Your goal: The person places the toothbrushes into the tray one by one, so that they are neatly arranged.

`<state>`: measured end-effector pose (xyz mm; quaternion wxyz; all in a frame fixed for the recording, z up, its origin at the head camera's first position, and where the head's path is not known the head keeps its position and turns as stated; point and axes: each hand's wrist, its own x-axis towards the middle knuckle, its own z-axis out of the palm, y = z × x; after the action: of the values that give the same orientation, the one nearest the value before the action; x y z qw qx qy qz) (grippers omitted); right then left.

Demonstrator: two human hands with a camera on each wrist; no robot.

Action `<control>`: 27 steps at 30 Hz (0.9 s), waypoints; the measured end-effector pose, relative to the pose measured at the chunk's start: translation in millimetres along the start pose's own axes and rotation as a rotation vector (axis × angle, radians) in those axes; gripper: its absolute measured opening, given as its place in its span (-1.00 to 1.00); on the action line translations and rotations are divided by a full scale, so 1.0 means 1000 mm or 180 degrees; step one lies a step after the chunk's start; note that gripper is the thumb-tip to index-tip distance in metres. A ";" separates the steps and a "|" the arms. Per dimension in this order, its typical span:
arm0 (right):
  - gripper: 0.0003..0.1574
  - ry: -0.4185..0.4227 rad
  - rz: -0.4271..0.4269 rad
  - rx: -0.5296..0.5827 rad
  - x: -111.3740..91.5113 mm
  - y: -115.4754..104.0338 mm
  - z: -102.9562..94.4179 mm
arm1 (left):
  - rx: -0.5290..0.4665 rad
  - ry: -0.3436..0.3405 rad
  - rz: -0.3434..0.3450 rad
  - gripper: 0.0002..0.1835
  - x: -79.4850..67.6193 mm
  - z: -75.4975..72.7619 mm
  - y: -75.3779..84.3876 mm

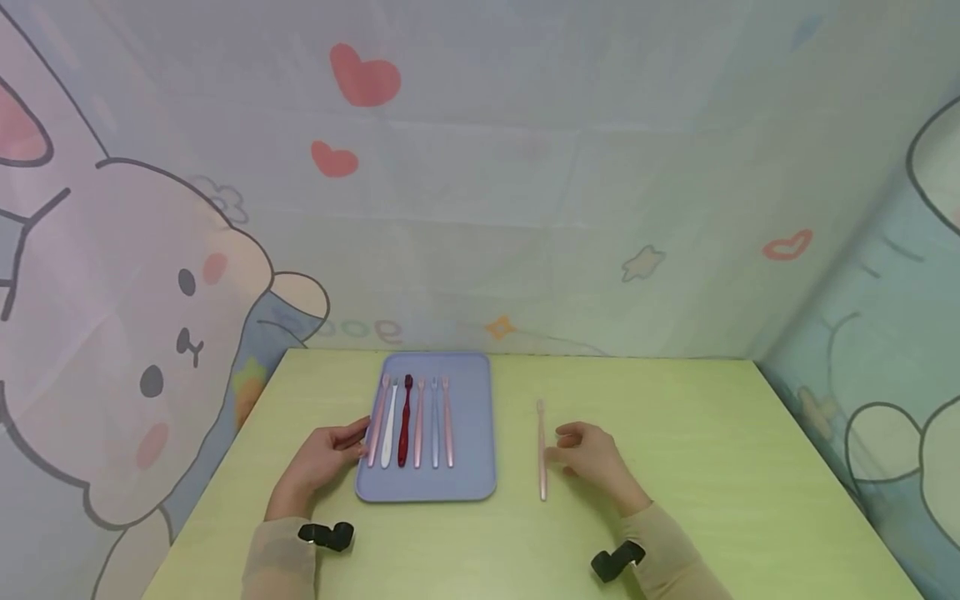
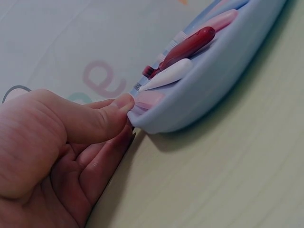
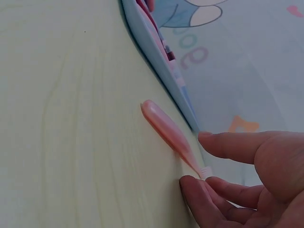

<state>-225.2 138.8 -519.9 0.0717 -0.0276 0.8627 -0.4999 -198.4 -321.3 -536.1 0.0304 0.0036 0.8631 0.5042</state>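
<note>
At the left edge of a blue tray, my left hand pinches the rim, thumb on top and fingers below it. Several toothbrushes lie side by side in the tray: a dark red toothbrush, a white toothbrush, a bluish one and some pink ones. To the right of the tray a single pink toothbrush lies on the table. Beside its handle is my right hand, thumb and fingers spread apart around the toothbrush without gripping it.
The yellow-green table reaches back to a printed cloth backdrop with hearts and a cartoon rabbit. More of that cloth hangs at both sides. A black wrist camera sits on my left sleeve, another camera on the right.
</note>
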 end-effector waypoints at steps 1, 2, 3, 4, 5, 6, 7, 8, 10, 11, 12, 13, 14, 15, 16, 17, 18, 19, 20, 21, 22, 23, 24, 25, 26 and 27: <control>-0.37 -0.0019 -0.0007 -0.0005 -0.001 -0.001 0.001 | -0.0009 0.0006 0.0000 -0.43 0.000 0.000 0.000; -0.35 -0.0031 -0.0004 0.0005 -0.001 -0.002 0.002 | -0.0002 0.0010 0.0000 -0.43 0.000 0.000 0.001; -0.33 -0.0049 0.0007 0.0022 -0.002 -0.003 0.003 | 0.0016 0.0003 0.0010 -0.43 0.000 0.000 0.001; -0.32 -0.0063 0.0028 0.0018 -0.003 -0.003 0.004 | 0.0035 -0.0005 0.0019 -0.43 0.000 0.000 0.001; -0.30 -0.0079 0.0029 0.0014 -0.003 -0.003 0.005 | 0.0015 0.0005 -0.0016 -0.43 0.000 0.000 0.000; -0.27 -0.0087 0.0022 0.0009 -0.004 -0.004 0.006 | 0.0030 -0.0001 -0.0008 -0.43 -0.001 0.000 0.000; -0.25 -0.0093 0.0019 -0.0007 -0.005 -0.005 0.007 | 0.0028 0.0001 -0.0017 -0.43 -0.001 0.000 0.000; -0.24 -0.0107 0.0020 -0.0006 -0.006 -0.006 0.008 | 0.0036 -0.0007 -0.0007 -0.43 -0.001 0.000 0.000; -0.22 -0.0127 0.0013 -0.0032 -0.008 -0.007 0.010 | 0.0022 0.0002 -0.0007 -0.44 -0.002 0.000 -0.001; -0.21 -0.0140 -0.0001 -0.0046 -0.008 -0.008 0.011 | -0.0001 0.0010 -0.0017 -0.44 -0.002 0.000 0.000; -0.20 -0.0154 -0.0006 -0.0061 -0.008 -0.009 0.012 | -0.0006 0.0013 -0.0009 -0.44 -0.002 0.000 0.000; -0.21 -0.0165 -0.0016 -0.0087 -0.009 -0.009 0.013 | -0.0020 0.0019 -0.0019 -0.44 -0.003 0.000 0.000; -0.21 -0.0170 -0.0039 -0.0133 -0.009 -0.010 0.014 | -0.0018 0.0015 -0.0009 -0.45 -0.003 0.000 0.000; -0.22 -0.0159 -0.0071 -0.0209 -0.009 -0.010 0.014 | -0.0028 0.0024 -0.0020 -0.45 -0.004 0.000 0.000; -0.24 -0.0150 -0.0093 -0.0273 -0.009 -0.010 0.015 | -0.0035 0.0020 -0.0023 -0.45 -0.004 0.000 0.000; -0.25 -0.0132 -0.0123 -0.0351 -0.009 -0.010 0.015 | -0.0047 0.0018 -0.0023 -0.45 -0.004 0.001 0.000; -0.27 -0.0110 -0.0153 -0.0409 -0.009 -0.011 0.015 | -0.0059 0.0016 -0.0015 -0.45 -0.005 0.001 0.000; -0.29 -0.0087 -0.0195 -0.0471 -0.010 -0.012 0.015 | -0.0072 0.0011 -0.0002 -0.45 -0.005 0.001 0.000; -0.30 -0.0076 -0.0223 -0.0515 -0.010 -0.013 0.014 | -0.0080 0.0012 0.0007 -0.45 -0.004 0.001 0.000; -0.31 -0.0073 -0.0246 -0.0544 -0.011 -0.013 0.013 | -0.0090 0.0010 0.0019 -0.44 -0.004 0.001 0.000; -0.32 -0.0071 -0.0252 -0.0544 -0.011 -0.015 0.013 | -0.0098 0.0006 0.0036 -0.44 -0.004 0.001 0.000; -0.33 -0.0067 -0.0267 -0.0558 -0.012 -0.016 0.012 | -0.0097 0.0008 0.0047 -0.44 -0.004 0.001 0.000; -0.33 -0.0070 -0.0279 -0.0551 -0.012 -0.017 0.012 | -0.0097 0.0013 0.0055 -0.44 -0.004 0.001 0.000; -0.33 -0.0069 -0.0285 -0.0560 -0.012 -0.017 0.012 | -0.0093 0.0018 0.0056 -0.44 -0.004 0.001 0.000; -0.33 -0.0066 -0.0288 -0.0570 -0.012 -0.018 0.012 | -0.0088 0.0019 0.0058 -0.44 -0.003 0.001 0.000; -0.34 -0.0058 -0.0295 -0.0584 -0.012 -0.018 0.013 | -0.0085 0.0016 0.0058 -0.44 -0.004 0.001 0.001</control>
<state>-212.2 120.0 -509.3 0.0535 -0.0784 0.9019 -0.4213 -194.8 -320.6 -535.8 0.0236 0.0098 0.8562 0.5160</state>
